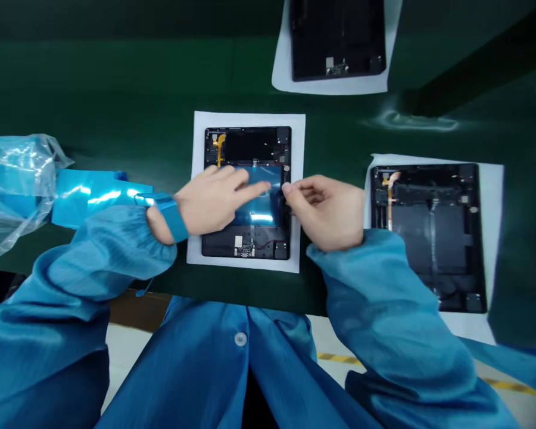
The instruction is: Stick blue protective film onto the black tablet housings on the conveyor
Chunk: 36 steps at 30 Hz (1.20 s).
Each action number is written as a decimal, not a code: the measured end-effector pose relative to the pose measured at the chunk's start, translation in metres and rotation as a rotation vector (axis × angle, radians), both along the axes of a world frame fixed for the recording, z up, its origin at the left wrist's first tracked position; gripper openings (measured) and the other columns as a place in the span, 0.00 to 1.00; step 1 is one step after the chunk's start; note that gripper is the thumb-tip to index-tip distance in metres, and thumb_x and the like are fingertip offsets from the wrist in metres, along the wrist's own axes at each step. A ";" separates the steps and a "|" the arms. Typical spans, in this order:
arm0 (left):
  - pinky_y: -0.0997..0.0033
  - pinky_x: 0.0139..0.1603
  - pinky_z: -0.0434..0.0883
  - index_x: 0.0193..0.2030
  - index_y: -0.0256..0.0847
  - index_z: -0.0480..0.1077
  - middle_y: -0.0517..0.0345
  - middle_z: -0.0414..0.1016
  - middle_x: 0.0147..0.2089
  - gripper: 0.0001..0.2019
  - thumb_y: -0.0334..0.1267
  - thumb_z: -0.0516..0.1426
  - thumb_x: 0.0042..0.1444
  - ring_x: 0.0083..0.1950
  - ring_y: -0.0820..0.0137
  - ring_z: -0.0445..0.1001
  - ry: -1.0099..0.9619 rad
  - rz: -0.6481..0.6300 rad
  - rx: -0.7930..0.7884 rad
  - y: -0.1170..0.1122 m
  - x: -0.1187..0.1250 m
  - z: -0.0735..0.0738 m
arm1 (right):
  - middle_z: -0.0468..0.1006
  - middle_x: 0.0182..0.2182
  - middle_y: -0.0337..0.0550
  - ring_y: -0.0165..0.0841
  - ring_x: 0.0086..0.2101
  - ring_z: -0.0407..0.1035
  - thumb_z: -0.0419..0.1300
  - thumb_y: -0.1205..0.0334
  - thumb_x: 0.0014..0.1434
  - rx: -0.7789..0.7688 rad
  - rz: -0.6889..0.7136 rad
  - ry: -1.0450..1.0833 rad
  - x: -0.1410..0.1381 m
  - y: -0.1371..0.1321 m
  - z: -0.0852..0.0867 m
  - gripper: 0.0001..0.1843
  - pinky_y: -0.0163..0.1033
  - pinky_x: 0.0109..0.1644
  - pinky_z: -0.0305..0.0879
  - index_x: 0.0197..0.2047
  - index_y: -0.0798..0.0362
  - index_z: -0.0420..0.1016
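An opened tablet (223, 238) lies on a white sheet (301, 143), its circuit parts and an orange flex cable (220, 149) showing. Shiny blue film (268, 205) covers the middle of the tablet. My left hand (214, 199) rests over the left part of that film, fingers stretched out, the index finger pointing right across it. At the tablet's right edge, my right hand (328, 208) has thumb and index finger pinched together beside the film. Whatever is between those fingertips is hidden or too small to name. A blue band (173, 217) circles my left wrist.
To the right, another opened tablet (429, 238) lies on a white sheet. A third tablet (339, 42) is at the top. Blue film sheets (93, 193) stick out of a clear plastic bag (22, 185) on the left. A dark post (451, 83) stands at the upper right.
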<state>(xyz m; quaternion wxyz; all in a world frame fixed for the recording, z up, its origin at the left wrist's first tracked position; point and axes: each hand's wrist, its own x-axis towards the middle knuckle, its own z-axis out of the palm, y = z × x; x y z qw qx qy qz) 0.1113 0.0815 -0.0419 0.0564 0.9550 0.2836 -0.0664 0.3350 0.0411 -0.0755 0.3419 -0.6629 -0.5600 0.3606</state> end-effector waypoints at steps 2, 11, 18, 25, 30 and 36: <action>0.53 0.53 0.70 0.73 0.40 0.58 0.42 0.71 0.59 0.28 0.33 0.51 0.66 0.56 0.52 0.72 -0.071 0.136 -0.013 0.000 -0.021 0.002 | 0.80 0.27 0.43 0.32 0.26 0.73 0.61 0.51 0.64 0.178 0.146 -0.236 -0.008 -0.007 0.008 0.15 0.39 0.33 0.70 0.35 0.54 0.79; 0.35 0.72 0.57 0.76 0.33 0.46 0.28 0.47 0.77 0.64 0.76 0.61 0.44 0.76 0.39 0.51 -0.119 0.282 -0.172 -0.006 -0.082 -0.013 | 0.75 0.49 0.59 0.46 0.43 0.69 0.52 0.41 0.69 0.361 0.780 -0.783 -0.056 0.027 0.009 0.35 0.46 0.44 0.62 0.68 0.57 0.67; 0.38 0.75 0.54 0.76 0.30 0.46 0.30 0.47 0.77 0.68 0.73 0.67 0.39 0.77 0.42 0.51 -0.088 0.334 -0.155 -0.013 -0.071 -0.010 | 0.76 0.46 0.59 0.45 0.42 0.67 0.45 0.34 0.68 0.407 0.892 -0.852 -0.055 0.019 0.010 0.43 0.46 0.42 0.58 0.68 0.61 0.67; 0.39 0.76 0.53 0.76 0.29 0.46 0.31 0.47 0.77 0.68 0.71 0.68 0.38 0.77 0.42 0.51 -0.093 0.336 -0.160 -0.014 -0.070 -0.008 | 0.76 0.44 0.58 0.44 0.39 0.67 0.43 0.33 0.68 0.402 0.829 -0.807 -0.040 0.013 0.009 0.43 0.45 0.42 0.59 0.65 0.62 0.71; 0.38 0.75 0.54 0.76 0.30 0.46 0.31 0.47 0.78 0.68 0.72 0.67 0.38 0.77 0.42 0.51 -0.112 0.336 -0.155 -0.014 -0.071 -0.011 | 0.76 0.44 0.60 0.45 0.40 0.67 0.44 0.32 0.68 0.364 0.775 -0.871 -0.034 0.021 0.008 0.45 0.46 0.42 0.60 0.66 0.65 0.69; 0.37 0.75 0.53 0.77 0.31 0.45 0.31 0.46 0.78 0.66 0.76 0.62 0.43 0.77 0.42 0.50 -0.140 0.319 -0.155 -0.013 -0.074 -0.015 | 0.75 0.38 0.52 0.39 0.35 0.64 0.43 0.29 0.66 0.515 0.996 -0.731 -0.033 -0.009 0.009 0.45 0.43 0.39 0.58 0.61 0.59 0.76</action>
